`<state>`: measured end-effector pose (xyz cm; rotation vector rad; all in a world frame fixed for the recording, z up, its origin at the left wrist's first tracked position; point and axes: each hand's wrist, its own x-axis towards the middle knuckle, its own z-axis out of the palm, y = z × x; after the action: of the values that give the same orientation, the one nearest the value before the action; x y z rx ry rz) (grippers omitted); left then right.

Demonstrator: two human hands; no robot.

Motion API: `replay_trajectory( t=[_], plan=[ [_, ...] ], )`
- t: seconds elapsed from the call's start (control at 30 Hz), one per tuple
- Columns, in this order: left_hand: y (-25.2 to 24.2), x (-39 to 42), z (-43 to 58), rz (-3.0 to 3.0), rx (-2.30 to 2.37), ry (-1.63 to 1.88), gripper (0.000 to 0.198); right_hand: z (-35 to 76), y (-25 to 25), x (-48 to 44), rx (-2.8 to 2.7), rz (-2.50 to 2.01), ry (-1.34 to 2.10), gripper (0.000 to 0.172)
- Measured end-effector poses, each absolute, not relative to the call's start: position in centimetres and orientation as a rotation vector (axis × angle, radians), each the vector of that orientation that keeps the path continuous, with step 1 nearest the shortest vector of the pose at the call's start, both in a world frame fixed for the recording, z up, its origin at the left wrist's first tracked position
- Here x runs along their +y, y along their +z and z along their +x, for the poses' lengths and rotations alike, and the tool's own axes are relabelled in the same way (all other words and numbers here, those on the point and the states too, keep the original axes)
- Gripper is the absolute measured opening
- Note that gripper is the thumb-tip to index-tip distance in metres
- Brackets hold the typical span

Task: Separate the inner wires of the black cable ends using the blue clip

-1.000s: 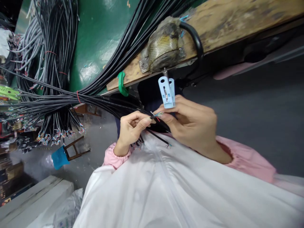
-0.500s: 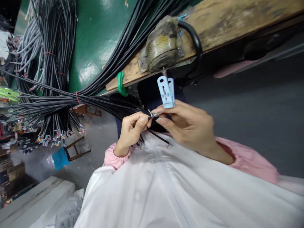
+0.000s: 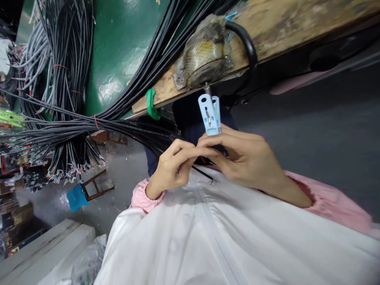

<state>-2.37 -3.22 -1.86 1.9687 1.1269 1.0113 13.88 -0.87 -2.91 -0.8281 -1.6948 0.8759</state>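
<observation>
My left hand (image 3: 173,166) is closed in a pinch on the end of a thin black cable (image 3: 204,175) with stripped coloured wires. My right hand (image 3: 243,158) meets it fingertip to fingertip and also pinches the wire ends. A pale blue clothes peg (image 3: 210,114) stands upright just above my right fingers, hanging from a tape-wrapped fitting (image 3: 204,51) on the wooden bench edge (image 3: 285,27). A fan of black cables (image 3: 74,126), tied with a red band, runs from the left into my hands. Both hands rest over a white apron (image 3: 222,237).
Thick bundles of black and grey cables (image 3: 59,51) hang over a green surface (image 3: 118,43) at the upper left. A green hook (image 3: 151,103) sits on the bench edge. A small wooden stool (image 3: 96,184) and a blue scrap (image 3: 76,196) lie on the grey floor. White boxes (image 3: 44,249) are at lower left.
My two hands have closed together, so the stripped wire tips that showed between the fingertips are now covered. The left hand moved slightly right and down.
</observation>
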Motion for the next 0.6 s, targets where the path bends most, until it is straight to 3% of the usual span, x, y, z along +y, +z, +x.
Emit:
replay_trajectory(
  t=[0.2, 0.3, 0.47, 0.6],
  plan=[
    [-2.8, -3.4, -2.3, 1.828, 0.869, 1.235, 0.019, 14.8, -2.1, -1.0, -1.527, -1.028, 0.748, 0.020],
    [-2.9, -3.2, -2.1, 1.773, 0.861, 1.288, 0.019, 14.7, -2.2, -1.1, -1.545, -0.908, 0.759, 0.023],
    [-2.4, -2.9, -2.0, 1.761, 0.883, 1.283, 0.022, 14.0, -2.6, -1.5, -1.647, -0.752, 0.759, 0.028],
    [-1.9, -2.8, -2.4, 1.558, 0.995, 1.120, 0.013, 14.4, -2.5, -1.6, -1.749, -0.852, 0.624, 0.028]
  ],
)
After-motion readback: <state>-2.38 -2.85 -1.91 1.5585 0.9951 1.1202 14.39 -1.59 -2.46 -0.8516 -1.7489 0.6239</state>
